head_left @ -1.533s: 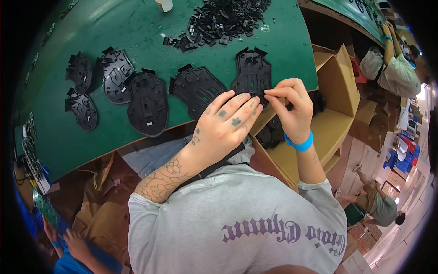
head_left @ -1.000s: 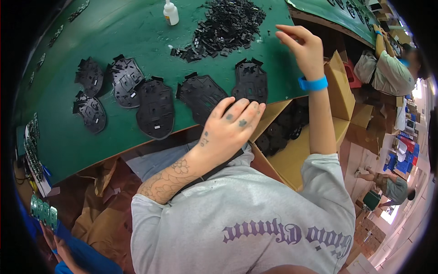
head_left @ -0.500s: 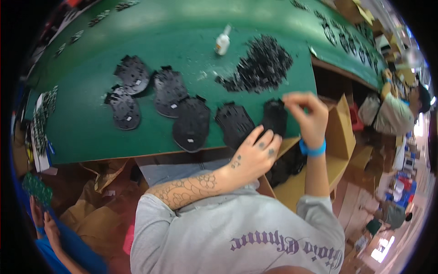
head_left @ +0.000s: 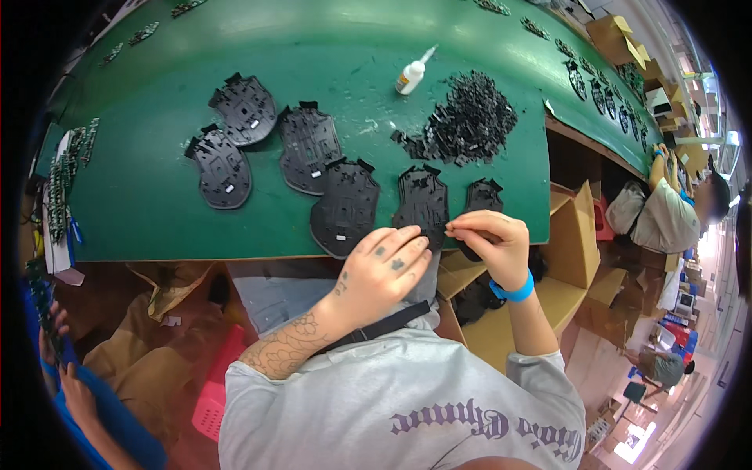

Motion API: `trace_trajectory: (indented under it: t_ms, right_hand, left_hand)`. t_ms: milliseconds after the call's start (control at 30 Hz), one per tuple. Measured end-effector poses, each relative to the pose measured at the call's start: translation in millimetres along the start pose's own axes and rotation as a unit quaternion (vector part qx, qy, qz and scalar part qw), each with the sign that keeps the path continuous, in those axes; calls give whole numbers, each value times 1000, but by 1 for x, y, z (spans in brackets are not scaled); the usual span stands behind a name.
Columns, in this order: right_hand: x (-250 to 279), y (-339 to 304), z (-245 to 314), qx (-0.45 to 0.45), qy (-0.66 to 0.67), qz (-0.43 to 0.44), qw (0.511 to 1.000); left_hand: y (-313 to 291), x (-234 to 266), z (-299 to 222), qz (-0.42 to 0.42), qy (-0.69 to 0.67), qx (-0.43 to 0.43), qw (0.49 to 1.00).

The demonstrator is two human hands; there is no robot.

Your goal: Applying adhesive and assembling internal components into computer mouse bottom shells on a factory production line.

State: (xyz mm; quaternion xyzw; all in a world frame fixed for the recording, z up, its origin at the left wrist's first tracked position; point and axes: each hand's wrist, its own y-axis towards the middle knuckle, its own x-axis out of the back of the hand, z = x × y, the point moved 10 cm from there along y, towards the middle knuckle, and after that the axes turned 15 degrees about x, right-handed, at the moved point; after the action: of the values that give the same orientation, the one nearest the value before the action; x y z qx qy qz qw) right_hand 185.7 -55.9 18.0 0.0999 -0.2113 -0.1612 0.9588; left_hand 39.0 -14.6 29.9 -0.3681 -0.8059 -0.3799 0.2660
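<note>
My left hand (head_left: 384, 274) lies over the near end of a black plastic shell (head_left: 423, 200), fingers bent together on its left side, the thumb hidden. Just right of it my right hand (head_left: 497, 243), with a blue wristband, pinches thumb and forefinger over the shell's right edge. Anything between those fingertips is too small to make out. Another black shell (head_left: 483, 194) lies partly under the right hand. To the left, a larger black shell (head_left: 345, 207) with a white label sits by the table edge. Beyond my hands is a pile of small black parts (head_left: 474, 117).
A white squeeze bottle (head_left: 411, 77) stands on the green table (head_left: 157, 227). More black shells (head_left: 309, 149) lie at left. An open cardboard box (head_left: 564, 290) stands below the table's right edge. Co-workers are at lower left and far right; circuit boards (head_left: 74, 172) line the left side.
My left hand has moved left onto the neighbouring shell, its fingers drawing together. My right hand has come down and left toward the same shell. The view has shifted slightly.
</note>
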Motion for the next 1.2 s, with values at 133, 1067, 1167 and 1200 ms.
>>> trace_trajectory:
  t_ms: [133,1067,1167,1200]
  right_hand:
    - [-2,-1,-5,-75,-30,-28,996]
    - [-16,14,13,13,-200,42,979]
    - [-16,20,3,-49,-195,93,975]
    - [-8,19,-1,-69,-104,41,991]
  left_hand:
    - [0,5,1,-13,-22,-1,1000]
    - [-1,0,6,-48,-44,9,998]
    - [2,-1,7,-34,-29,14,999]
    - [3,-1,5,-28,-24,10,999]
